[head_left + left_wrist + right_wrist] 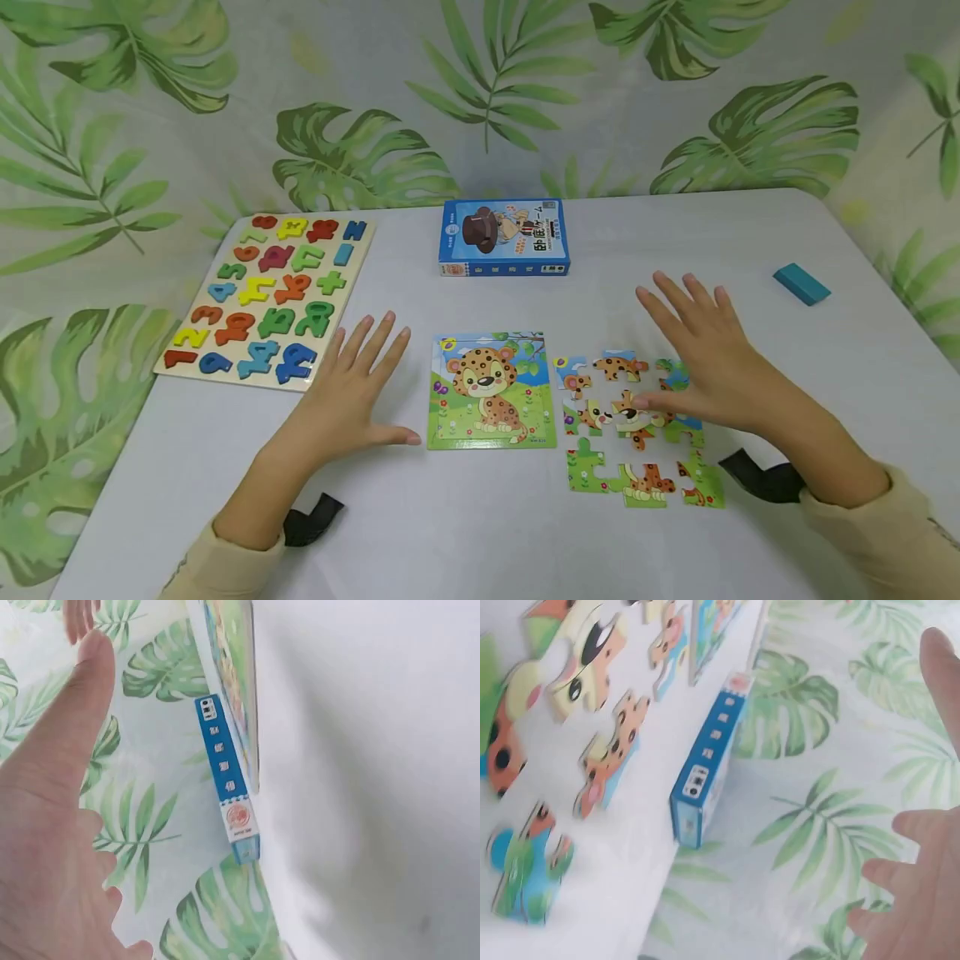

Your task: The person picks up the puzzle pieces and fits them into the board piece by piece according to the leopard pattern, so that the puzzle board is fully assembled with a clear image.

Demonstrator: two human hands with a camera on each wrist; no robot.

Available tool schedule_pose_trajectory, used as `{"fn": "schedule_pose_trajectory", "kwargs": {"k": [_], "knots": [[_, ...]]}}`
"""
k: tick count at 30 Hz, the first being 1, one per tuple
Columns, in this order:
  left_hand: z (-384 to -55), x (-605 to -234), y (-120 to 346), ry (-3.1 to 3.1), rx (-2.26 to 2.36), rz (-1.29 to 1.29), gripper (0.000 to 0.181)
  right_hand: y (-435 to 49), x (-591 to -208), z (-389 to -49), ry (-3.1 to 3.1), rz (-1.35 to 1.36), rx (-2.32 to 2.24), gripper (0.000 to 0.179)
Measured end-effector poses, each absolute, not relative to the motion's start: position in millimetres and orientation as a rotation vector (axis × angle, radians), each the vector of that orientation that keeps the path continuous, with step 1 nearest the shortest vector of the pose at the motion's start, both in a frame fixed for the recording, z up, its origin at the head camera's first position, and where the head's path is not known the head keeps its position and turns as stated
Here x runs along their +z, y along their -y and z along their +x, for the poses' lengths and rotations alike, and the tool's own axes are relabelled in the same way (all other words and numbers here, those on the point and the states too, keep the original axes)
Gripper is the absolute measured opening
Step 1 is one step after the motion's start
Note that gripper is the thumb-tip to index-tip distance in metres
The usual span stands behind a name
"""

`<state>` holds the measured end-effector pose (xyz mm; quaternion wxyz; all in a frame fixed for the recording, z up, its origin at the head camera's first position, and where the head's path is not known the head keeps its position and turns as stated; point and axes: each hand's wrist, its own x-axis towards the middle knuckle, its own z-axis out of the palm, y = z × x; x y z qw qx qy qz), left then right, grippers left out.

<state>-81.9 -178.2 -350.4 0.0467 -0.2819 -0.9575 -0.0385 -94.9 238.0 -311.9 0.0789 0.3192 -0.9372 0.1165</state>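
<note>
My left hand (345, 400) is held with fingers spread between the number board (309, 382) and a square leopard puzzle board (491, 392), holding nothing. The board shows a cartoon leopard on grass. To its right lie several separated jigsaw pieces (645, 492) with the same picture, spaced out in loose rows. Over their right side my right hand (708, 367) is spread out, its thumb overlapping the middle pieces in the head view. In the right wrist view, more jigsaw pieces (532, 877) lie below the right hand (922, 877), whose fingers are apart and bare.
A blue card-game box (504, 237) lies at the back middle of the white table (465, 533). Colourful numbers fill the wooden board at the left. A teal block (801, 284) lies at the far right. Leaf-patterned cloth (510, 100) hangs behind the table.
</note>
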Motion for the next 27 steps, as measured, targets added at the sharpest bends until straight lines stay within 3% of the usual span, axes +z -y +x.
{"fn": "schedule_pose_trajectory", "kwargs": {"k": [11,18,27], "knots": [[-74.9,-376.1,157.8,3.032,-0.650,-0.826,0.111,-209.8,-337.0,-109.8,2.846,0.967,1.104,0.098],[-76.9,-392.5,160.9,3.098,-0.907,-0.833,0.105,-207.0,-362.5,-119.3,2.966,0.926,1.262,0.083],[-79.7,-402.0,162.4,3.076,-0.876,-0.882,0.099,-205.1,-384.3,-127.3,3.053,0.971,1.131,0.065]]}}
